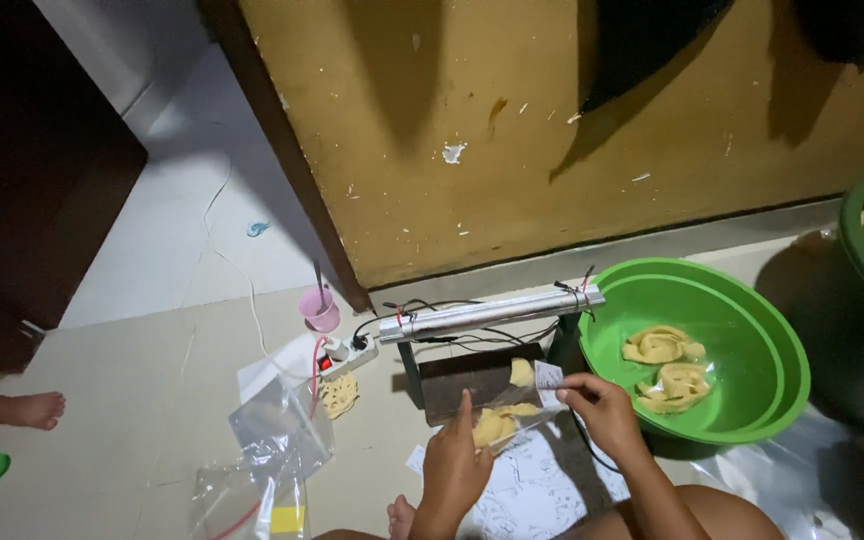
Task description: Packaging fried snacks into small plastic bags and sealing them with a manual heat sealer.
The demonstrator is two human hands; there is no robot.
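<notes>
A clear plastic bag [500, 415] of yellow crackers is held at lower centre of the frame, beneath a metal sealing bar [490, 313]. Its long axis runs from lower left to upper right, the open end directed toward the upper right. The left hand [455, 465] is pressed flat on the bag's lower end, fingers extended. The right hand [600, 408] is pinched closed on the upper-right corner. A green basin [762, 340] holding crackers is located right of centre
</notes>
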